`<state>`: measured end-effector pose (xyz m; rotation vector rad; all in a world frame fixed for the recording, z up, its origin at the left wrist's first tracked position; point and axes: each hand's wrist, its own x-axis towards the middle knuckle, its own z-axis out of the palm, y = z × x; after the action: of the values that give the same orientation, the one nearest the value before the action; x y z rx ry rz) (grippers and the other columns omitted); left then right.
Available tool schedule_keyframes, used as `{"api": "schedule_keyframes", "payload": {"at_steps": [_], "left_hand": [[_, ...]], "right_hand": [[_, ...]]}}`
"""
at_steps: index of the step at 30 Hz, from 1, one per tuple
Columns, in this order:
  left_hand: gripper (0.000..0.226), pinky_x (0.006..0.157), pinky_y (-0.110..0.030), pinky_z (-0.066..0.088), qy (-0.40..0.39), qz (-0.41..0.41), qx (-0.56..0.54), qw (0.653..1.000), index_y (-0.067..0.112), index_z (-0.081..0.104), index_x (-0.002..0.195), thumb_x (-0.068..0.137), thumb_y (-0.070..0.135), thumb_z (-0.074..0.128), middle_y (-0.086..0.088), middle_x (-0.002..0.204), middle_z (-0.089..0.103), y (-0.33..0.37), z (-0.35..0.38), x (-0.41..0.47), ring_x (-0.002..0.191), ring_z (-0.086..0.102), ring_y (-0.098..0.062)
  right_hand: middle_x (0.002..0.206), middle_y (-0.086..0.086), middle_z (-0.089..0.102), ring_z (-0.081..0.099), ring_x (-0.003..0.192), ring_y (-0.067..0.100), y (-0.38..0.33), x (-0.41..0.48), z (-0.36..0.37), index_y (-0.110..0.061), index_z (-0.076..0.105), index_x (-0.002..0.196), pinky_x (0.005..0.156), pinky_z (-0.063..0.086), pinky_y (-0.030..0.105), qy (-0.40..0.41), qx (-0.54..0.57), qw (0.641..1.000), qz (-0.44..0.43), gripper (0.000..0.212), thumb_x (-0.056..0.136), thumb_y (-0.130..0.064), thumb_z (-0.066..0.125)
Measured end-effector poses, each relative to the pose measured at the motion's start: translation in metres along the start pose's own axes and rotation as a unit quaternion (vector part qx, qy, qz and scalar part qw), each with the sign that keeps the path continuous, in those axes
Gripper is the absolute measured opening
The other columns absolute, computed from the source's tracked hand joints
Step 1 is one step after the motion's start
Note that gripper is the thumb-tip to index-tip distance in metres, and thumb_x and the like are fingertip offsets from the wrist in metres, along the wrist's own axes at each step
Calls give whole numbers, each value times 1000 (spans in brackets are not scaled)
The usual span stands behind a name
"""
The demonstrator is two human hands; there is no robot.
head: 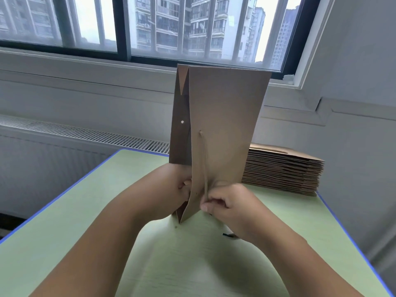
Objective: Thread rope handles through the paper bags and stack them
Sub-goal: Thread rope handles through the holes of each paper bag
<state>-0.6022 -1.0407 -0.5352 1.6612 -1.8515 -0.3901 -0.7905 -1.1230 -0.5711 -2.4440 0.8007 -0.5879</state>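
Left hand (171, 189) grips the upright paper bag (225, 116); right hand (227, 203) pinches its rope handle (205, 163). Stack (282, 168) at table's (64, 221) far-right corner.

The fingers of the left hand (171, 189) are hidden behind the near panel of the paper bag (225, 116); only the thumb and the back of the hand are seen. The lower end of the rope handle (205, 163) is lost inside the pinching fingers of the right hand (227, 204). Whether it is passed through the small hole just left of that hand cannot be told. A small dark object (227, 235) is largely covered by the right wrist and cannot be identified. The stack of bags (285, 170) beyond the right hand is partly hidden by the paper bag. Both forearms are cut off by the lower edge, and the table (64, 243) by the side edges.
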Motion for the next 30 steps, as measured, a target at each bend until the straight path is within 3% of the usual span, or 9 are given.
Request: {"api": "schedule_keyframes", "payload": {"at_steps": [3, 7, 11, 15, 19, 23, 26, 30], "left_hand": [[49, 54, -14, 41, -6, -2, -14, 1000, 40, 57, 70, 88, -4, 43, 14, 66, 59, 0, -2, 0, 58, 48, -5], [47, 58, -13, 45, -7, -14, -67, 998, 32, 64, 73, 88, -8, 44, 17, 74, 69, 1, -4, 0, 64, 59, -1], [43, 76, -40, 55, -17, -15, -102, 995, 21, 69, 84, 90, -11, 41, 0, 85, 74, -1, -7, -1, 76, 66, -19], [50, 82, -47, 53, -51, -13, -133, 990, 10, 73, 96, 83, -18, 34, -7, 92, 76, 1, -9, -2, 86, 67, -28], [39, 80, -52, 55, -92, 5, -134, 987, 11, 72, 102, 77, 4, 43, -6, 95, 76, -1, -12, -6, 89, 67, -37], [22, 67, -38, 51, -70, -18, -70, 995, 24, 68, 84, 82, 4, 59, 0, 77, 68, -4, -8, -4, 68, 57, -13], [20, 67, -37, 53, -38, -28, -13, 999, 24, 67, 85, 87, 6, 59, 1, 80, 70, -9, -6, -1, 71, 64, -17], [23, 59, -18, 47, -14, -36, 20, 999, 30, 66, 84, 91, 10, 59, 12, 82, 68, -10, -3, 0, 73, 62, -12]], "right_hand": [[63, -12, 58, 51, 53, 8, -1, -1, 1, -18, 65, 76, 50, 45, 28, -13, 2, 999, 35, 20, 93, -27, 68], [56, -12, 55, 44, 47, 4, -2, -2, 0, -24, 65, 73, 47, 39, 20, -29, -6, 998, 56, 22, 94, -27, 68], [58, -19, 56, 48, 53, 1, -4, -2, -1, -25, 68, 78, 52, 40, 16, -19, 17, 998, 56, 15, 92, -19, 70], [62, -19, 57, 50, 56, 0, -4, -3, 1, -27, 66, 78, 54, 40, 15, 5, 29, 998, 58, 19, 90, -13, 71], [80, -13, 68, 60, 70, 1, -5, -2, 0, -33, 68, 82, 65, 45, 17, 40, 66, 996, 48, 26, 91, -8, 68], [80, -10, 72, 67, 76, 14, -4, -1, 0, -29, 73, 87, 71, 51, 28, 65, 102, 992, 40, 18, 92, -12, 69], [78, -2, 71, 62, 71, 22, -5, -2, 1, -27, 72, 85, 63, 48, 33, 80, 99, 991, 34, 14, 93, -16, 69], [77, -1, 70, 61, 69, 20, -6, -2, 3, -27, 71, 84, 63, 49, 33, 98, 101, 990, 24, 14, 94, -17, 69]]}}
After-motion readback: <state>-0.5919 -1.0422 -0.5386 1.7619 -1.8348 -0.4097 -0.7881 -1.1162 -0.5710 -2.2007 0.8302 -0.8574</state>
